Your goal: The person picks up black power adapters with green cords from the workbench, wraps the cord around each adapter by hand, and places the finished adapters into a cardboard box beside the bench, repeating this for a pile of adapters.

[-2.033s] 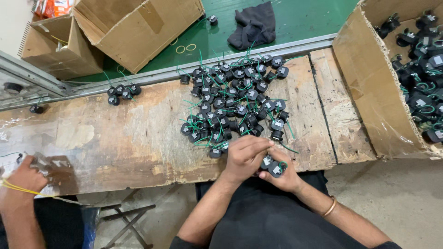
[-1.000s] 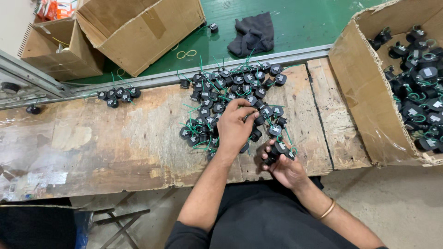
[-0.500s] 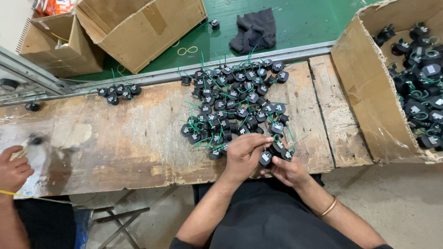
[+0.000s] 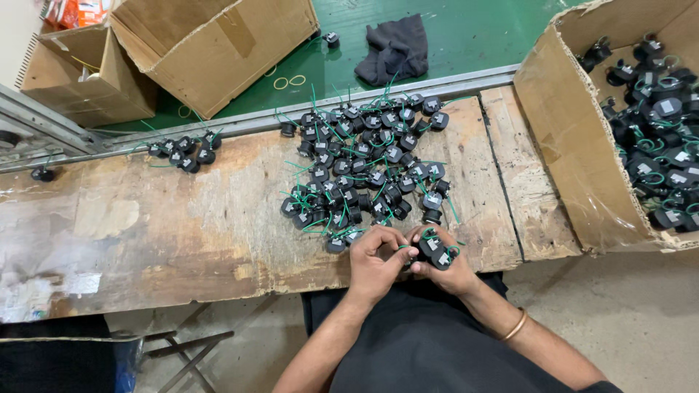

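Two small black round parts with green wire leads [image 4: 435,252] sit in the right hand [image 4: 445,263], low in the frame just right of centre, at the near edge of the wooden bench [image 4: 145,225]. The left hand [image 4: 375,258] touches them from the left, fingers curled and pinching at a green lead; the right hand's fingers close around both. The pile of like parts [image 4: 364,171] lies just above the hands, the cardboard box of more parts [image 4: 575,167] at the right.
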`<state>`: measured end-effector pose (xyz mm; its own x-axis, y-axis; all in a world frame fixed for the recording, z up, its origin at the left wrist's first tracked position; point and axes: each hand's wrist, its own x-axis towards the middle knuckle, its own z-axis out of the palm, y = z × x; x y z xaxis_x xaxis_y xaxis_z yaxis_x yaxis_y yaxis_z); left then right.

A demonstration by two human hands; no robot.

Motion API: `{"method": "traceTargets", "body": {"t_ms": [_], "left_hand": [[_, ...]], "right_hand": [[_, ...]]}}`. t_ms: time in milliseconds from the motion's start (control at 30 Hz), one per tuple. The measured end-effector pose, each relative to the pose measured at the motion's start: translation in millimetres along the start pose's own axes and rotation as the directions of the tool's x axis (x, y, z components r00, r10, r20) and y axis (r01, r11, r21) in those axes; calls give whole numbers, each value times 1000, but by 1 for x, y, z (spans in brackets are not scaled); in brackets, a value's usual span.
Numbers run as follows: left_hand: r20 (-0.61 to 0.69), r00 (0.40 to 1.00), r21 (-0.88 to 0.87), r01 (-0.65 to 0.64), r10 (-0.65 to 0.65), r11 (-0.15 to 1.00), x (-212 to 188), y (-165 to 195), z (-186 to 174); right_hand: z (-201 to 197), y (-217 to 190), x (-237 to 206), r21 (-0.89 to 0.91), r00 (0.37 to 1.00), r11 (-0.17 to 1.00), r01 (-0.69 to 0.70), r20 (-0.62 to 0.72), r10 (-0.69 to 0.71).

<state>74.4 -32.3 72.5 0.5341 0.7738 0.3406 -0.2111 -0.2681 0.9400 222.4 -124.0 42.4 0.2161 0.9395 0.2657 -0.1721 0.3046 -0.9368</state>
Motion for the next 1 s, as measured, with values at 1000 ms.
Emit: {"method": "traceTargets", "body": {"t_ms": [1000], "left_hand": [[35, 846, 420, -495, 532, 760, 47, 59, -57]], "right_hand": [[-149, -119, -53, -838, 736, 544, 44, -341, -585]]}}
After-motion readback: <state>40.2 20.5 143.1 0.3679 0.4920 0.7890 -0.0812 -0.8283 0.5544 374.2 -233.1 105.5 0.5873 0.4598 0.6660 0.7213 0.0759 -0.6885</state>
